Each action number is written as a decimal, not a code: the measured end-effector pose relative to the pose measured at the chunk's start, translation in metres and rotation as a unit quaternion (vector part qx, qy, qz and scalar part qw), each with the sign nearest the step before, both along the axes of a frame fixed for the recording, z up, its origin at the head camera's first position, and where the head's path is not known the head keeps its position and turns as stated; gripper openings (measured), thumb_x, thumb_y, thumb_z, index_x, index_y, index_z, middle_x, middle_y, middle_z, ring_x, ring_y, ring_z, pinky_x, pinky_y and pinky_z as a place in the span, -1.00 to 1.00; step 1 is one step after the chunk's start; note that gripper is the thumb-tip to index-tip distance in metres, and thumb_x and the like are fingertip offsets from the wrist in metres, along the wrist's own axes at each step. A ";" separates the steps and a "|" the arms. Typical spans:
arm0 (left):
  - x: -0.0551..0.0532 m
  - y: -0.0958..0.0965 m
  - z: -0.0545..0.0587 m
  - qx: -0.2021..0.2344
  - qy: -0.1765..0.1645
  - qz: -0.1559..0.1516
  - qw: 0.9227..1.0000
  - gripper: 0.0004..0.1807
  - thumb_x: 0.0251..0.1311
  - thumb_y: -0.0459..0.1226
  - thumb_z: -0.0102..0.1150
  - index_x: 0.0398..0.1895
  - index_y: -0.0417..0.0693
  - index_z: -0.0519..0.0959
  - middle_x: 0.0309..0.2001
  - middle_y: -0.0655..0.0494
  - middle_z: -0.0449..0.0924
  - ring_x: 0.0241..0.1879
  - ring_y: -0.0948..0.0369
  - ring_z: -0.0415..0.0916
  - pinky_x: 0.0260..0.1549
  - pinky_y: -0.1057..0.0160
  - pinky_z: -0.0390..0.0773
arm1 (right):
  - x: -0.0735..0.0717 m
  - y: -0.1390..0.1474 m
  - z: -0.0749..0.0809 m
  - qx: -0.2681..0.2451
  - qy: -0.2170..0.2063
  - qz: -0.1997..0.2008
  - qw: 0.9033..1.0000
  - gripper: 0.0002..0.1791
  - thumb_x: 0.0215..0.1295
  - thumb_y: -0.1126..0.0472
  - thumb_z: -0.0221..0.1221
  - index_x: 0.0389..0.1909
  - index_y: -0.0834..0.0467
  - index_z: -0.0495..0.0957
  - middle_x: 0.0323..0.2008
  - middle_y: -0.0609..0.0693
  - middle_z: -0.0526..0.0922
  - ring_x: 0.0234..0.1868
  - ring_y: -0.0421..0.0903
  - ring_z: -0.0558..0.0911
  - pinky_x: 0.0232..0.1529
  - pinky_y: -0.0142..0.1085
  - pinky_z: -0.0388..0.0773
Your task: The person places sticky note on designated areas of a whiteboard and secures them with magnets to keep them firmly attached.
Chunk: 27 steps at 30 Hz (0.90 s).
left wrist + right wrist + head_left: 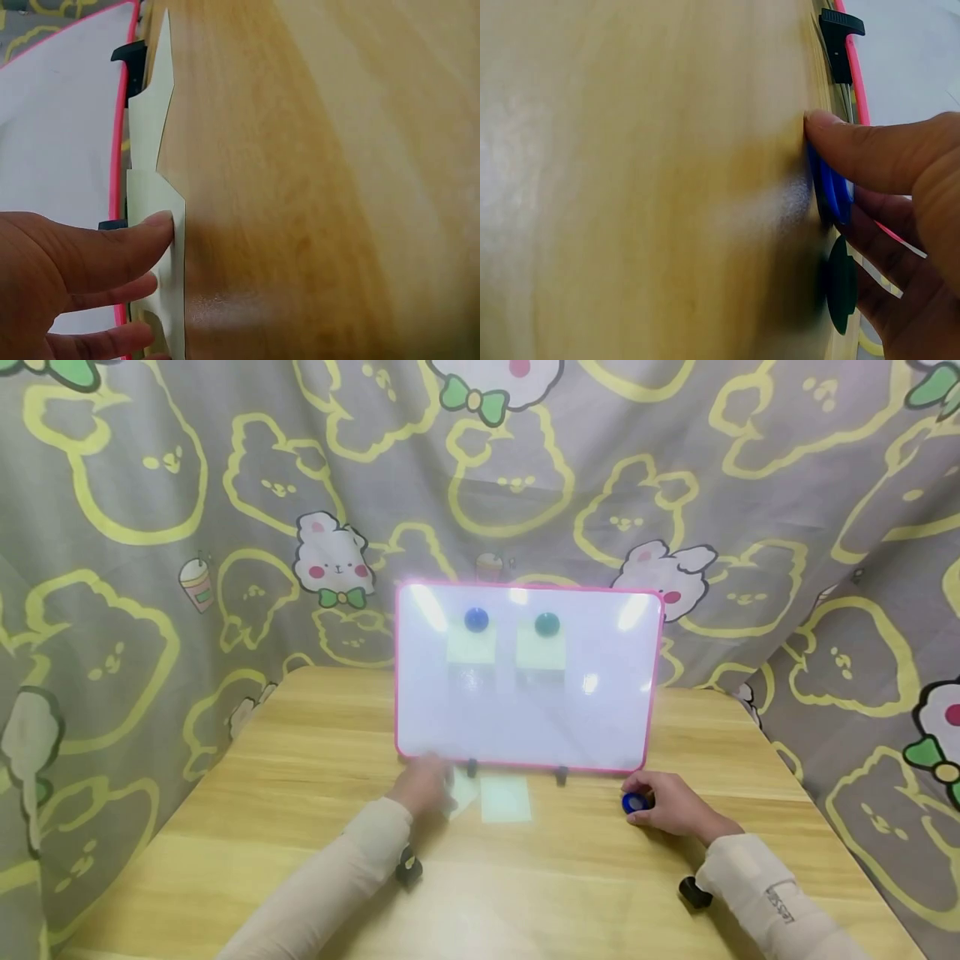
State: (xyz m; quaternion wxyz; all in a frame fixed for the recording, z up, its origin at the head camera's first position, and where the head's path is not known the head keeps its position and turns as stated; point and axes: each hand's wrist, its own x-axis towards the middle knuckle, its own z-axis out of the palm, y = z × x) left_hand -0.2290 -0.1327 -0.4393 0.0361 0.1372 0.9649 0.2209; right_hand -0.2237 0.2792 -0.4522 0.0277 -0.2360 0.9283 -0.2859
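Observation:
My left hand (pixel 422 785) reaches to a pale green paper note (pixel 154 204) lying before the whiteboard. The thumb and fingers (pixel 139 289) are spread over its face, fairly straight, and the note's edge bends up a little. Beside it lies a second pale note (pixel 506 799). With thumb and forefinger, my right hand (pixel 671 806) pinches a blue round magnet (pixel 832 186) at the table top. A dark green round magnet (pixel 842 286) stands on edge by the other fingers of that hand; the head view hides it behind the hand.
A pink-framed whiteboard (pixel 525 727) stands upright on black feet (pixel 562 775) on the wooden table (pixel 315 718). On it hang two pale notes (pixel 470 647) under a blue magnet (pixel 476 619) and a green magnet (pixel 547 624). A patterned curtain (pixel 420 468) surrounds the table.

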 end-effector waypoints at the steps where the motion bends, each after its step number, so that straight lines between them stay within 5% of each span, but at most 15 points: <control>1: 0.001 0.000 0.001 0.001 -0.004 0.000 1.000 -0.74 -0.28 -0.42 0.48 -0.64 -0.14 0.50 -0.55 0.10 0.43 -0.52 0.15 0.38 -0.50 0.20 0.50 | 0.000 0.000 0.000 0.000 0.000 0.001 1.000 -0.64 -0.07 0.25 0.48 -0.22 0.16 0.59 -0.27 -0.07 0.63 -0.21 -0.08 0.58 -0.14 -0.15 0.59; 6: 0.004 0.002 0.002 -0.006 -0.001 -0.006 1.000 -0.70 -0.28 -0.42 0.48 -0.69 -0.12 0.45 -0.62 0.13 0.42 -0.60 0.17 0.36 -0.58 0.25 0.46 | -0.001 0.001 -0.001 -0.005 0.001 0.002 1.000 -0.65 -0.07 0.26 0.48 -0.23 0.16 0.59 -0.28 -0.08 0.63 -0.22 -0.09 0.58 -0.15 -0.16 0.58; 18: 0.001 0.001 -0.004 -0.004 0.011 -0.019 1.000 -0.69 -0.32 -0.37 0.52 -0.44 -0.19 0.60 -0.42 0.06 0.55 -0.32 0.06 0.47 -0.17 0.06 0.54 | -0.001 0.001 -0.003 -0.006 -0.001 -0.001 1.000 -0.66 -0.06 0.27 0.47 -0.24 0.16 0.59 -0.27 -0.07 0.63 -0.22 -0.09 0.59 -0.15 -0.15 0.58; 27: -0.004 -0.001 -0.013 -0.003 0.000 -0.011 1.000 -0.59 -0.40 -0.33 0.57 -0.37 -0.16 0.59 -0.39 0.08 0.50 -0.22 0.03 0.41 -0.07 0.01 0.47 | -0.002 0.001 -0.005 0.001 0.008 0.001 1.000 -0.67 -0.05 0.25 0.47 -0.23 0.13 0.60 -0.25 -0.08 0.63 -0.20 -0.08 0.59 -0.13 -0.15 0.58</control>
